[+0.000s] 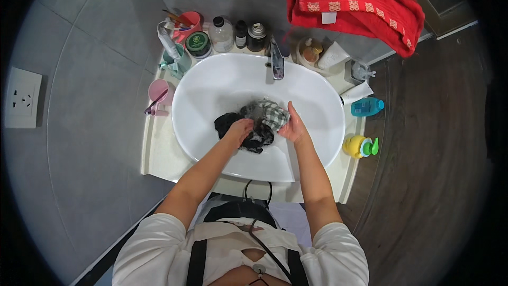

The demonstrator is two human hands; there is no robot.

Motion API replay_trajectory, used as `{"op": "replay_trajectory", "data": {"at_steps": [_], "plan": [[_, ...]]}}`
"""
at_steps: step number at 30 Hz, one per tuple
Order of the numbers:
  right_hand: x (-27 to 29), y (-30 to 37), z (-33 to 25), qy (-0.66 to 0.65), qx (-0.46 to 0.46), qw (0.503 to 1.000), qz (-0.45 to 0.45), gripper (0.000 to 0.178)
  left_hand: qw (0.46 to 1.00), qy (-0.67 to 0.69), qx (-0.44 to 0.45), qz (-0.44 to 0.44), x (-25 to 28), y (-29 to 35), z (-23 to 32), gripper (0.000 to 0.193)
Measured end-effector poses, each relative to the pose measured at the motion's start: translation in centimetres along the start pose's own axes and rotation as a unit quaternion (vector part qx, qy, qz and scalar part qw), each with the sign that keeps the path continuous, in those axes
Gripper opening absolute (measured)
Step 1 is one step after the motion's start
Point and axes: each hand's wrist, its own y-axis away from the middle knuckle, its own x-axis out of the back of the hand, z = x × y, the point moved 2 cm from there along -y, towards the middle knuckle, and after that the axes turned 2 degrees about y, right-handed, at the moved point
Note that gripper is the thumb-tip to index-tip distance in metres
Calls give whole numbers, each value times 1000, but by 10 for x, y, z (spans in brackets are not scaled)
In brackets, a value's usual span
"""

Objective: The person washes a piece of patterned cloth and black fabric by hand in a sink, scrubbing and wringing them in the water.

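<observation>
In the white oval sink [203, 74] lies a bunched wet garment, black cloth [227, 122] with suds on it. A grey-and-white checked part [274, 114] shows at its right; whether it is one piece with the black cloth I cannot tell. My left hand [241, 130] is closed on the black cloth, its fingertips partly hidden. On the right side, my right hand [295, 125] grips the edge of the checked cloth, thumb pointing up and away. The faucet [276, 59] stands at the sink's far rim, beyond both hands.
A pink cup [158, 91], a green cup [180, 63], a round green jar [198, 44] and several bottles line the counter's left and back. At right stand a blue bottle [366, 107] and a yellow pump bottle [357, 146]. A red towel [349, 5] hangs above.
</observation>
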Motion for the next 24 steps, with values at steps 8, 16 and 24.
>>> {"op": "replay_trajectory", "data": {"at_steps": [8,16,24], "plan": [[66,6,-7,383,114,848,349,55,1000,18,2,1,4,-8,-6,23],[47,13,9,786,296,472,267,68,1000,9,-8,-2,2,-2,-5,19],[58,4,18,774,296,443,343,54,999,25,12,-22,6,4,-6,22]]}}
